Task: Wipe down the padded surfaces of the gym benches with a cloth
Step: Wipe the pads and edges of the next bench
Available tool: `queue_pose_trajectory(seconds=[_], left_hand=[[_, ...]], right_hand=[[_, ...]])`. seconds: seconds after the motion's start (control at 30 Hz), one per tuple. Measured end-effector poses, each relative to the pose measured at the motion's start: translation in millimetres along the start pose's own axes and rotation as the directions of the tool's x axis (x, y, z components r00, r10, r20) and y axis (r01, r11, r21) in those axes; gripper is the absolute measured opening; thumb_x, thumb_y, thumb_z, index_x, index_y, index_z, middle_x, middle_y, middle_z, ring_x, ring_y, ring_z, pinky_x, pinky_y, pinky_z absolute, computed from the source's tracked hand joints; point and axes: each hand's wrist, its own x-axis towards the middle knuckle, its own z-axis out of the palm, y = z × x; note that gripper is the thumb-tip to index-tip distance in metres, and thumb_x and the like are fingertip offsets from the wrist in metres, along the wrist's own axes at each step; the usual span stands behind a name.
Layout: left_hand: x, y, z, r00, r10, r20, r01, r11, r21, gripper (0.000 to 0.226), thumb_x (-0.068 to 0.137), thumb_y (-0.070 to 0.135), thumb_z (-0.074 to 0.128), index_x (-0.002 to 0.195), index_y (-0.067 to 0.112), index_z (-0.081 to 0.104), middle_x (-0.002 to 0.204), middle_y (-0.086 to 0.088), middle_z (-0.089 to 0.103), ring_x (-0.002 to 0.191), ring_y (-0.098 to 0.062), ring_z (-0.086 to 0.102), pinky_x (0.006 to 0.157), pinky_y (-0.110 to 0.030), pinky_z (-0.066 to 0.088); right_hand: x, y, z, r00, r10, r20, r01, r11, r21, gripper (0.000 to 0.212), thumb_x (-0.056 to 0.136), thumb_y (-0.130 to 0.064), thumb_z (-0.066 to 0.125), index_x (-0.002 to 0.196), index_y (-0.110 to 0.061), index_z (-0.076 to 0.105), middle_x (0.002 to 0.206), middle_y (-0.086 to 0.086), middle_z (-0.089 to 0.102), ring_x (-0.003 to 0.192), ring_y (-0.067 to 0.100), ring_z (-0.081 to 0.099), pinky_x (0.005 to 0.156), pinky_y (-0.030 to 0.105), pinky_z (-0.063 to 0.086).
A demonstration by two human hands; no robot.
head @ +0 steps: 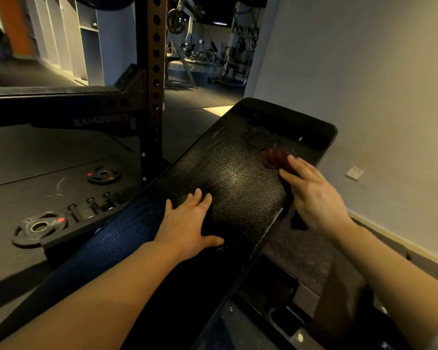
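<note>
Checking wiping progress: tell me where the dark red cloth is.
The dark red cloth lies under the right hand, at the black textured bench pad's right edge, toward the wall.

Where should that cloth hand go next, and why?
Probably sweep the right hand and its cloth leftward across the pad. The cloth sits at the pad's right edge, so the middle lies beside it, while the left hand presses flat, steadying the bench.

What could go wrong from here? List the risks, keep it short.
1. The cloth is bunched under the right hand near the bench pad's right edge; a stroke could run off it.
2. The left hand lies flat on the pad, so that patch may go unwiped.
3. Weight plates lie on the floor to the left, a likely tripping hazard.
</note>
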Motion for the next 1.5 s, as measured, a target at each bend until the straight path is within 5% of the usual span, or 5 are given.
queue_pose_trajectory(seconds=[0.23,0.47,0.97,1.17,1.5], left_hand=[[10.2,20.8,-17.5,0.998,0.053,-0.033,-0.053,0.998,0.024,0.093,0.084,0.06,0.059,0.155,0.027,0.007,0.162,-0.011,0.009,0.149,-0.025,0.011,0.12,-0.046,0.002],[48.5,52.8,-36.0,0.986,0.154,-0.058,-0.157,0.986,-0.05,0.078,0.095,0.045,0.054,0.155,0.016,0.012,0.163,-0.005,0.003,0.149,-0.02,0.003,0.121,-0.04,0.013],[65.1,53.3,-28.6,0.996,0.074,-0.053,-0.078,0.995,-0.069,0.087,0.091,0.047,0.059,0.155,0.02,0.008,0.163,-0.006,0.001,0.149,-0.019,0.007,0.118,-0.04,0.024],[65.0,53.2,-26.8,0.996,0.068,-0.055,-0.072,0.995,-0.069,0.085,0.091,0.049,0.058,0.155,0.022,0.009,0.163,-0.004,-0.001,0.149,-0.017,0.005,0.118,-0.036,0.022],[63.6,48.9,-22.3,0.993,0.078,-0.093,-0.086,0.992,-0.09,0.086,0.091,0.049,0.057,0.155,0.024,0.006,0.163,-0.002,-0.002,0.149,-0.014,0.005,0.118,-0.033,0.022]], right_hand=[[-35.3,-31.5,11.6,0.918,-0.349,0.186,0.351,0.936,0.024,0.06,0.071,-0.012,0.073,0.13,-0.015,0.061,0.147,0.006,0.046,0.136,0.026,0.044,0.107,0.042,0.035],[36.8,16.2,-14.4,0.992,0.038,0.12,-0.047,0.996,0.079,0.052,0.094,-0.005,0.047,0.143,-0.021,0.046,0.16,-0.005,0.02,0.148,0.016,0.013,0.121,0.035,0.014],[40.2,7.7,-0.6,0.998,0.048,0.029,-0.049,0.999,0.016,0.052,0.091,-0.008,0.051,0.142,-0.018,0.048,0.157,0.001,0.029,0.145,0.023,0.022,0.117,0.038,0.026],[-2.7,-8.5,-0.5,0.939,-0.279,0.203,0.279,0.96,0.032,0.06,0.089,-0.015,0.056,0.146,-0.025,0.04,0.16,-0.006,0.019,0.148,0.016,0.013,0.118,0.036,0.02],[81.4,12.0,-2.5,0.993,0.093,0.078,-0.088,0.994,-0.066,0.055,0.095,-0.015,0.046,0.149,-0.016,0.035,0.162,0.005,0.012,0.149,0.024,0.006,0.121,0.042,0.015]])
